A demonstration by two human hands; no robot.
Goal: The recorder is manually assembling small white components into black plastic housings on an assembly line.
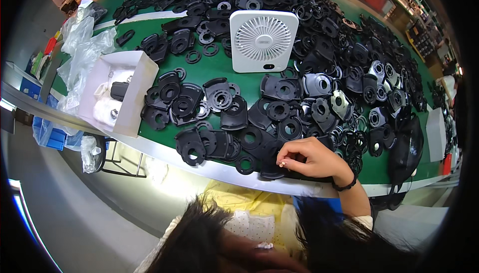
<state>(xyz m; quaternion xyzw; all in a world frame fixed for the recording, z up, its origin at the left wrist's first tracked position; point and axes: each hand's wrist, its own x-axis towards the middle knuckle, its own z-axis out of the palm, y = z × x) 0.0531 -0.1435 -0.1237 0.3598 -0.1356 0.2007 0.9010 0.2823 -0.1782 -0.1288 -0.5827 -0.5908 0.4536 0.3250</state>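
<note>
white desk fan [263, 40], white box [130, 91] (open), plastic bags [82, 48]

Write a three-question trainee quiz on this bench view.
1. True or false: the white desk fan stands among the black plastic parts on the green belt.
2. Which hand rests on the parts at the near edge? A left, B right.
3. Fill in: the open white box lies to the fan's ____.

Key: 1 true. 2 B, the right hand. 3 left.

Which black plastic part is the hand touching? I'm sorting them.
The black plate at the table's near edge, under the right hand; its fingertips rest on it, the others lie untouched.
</note>
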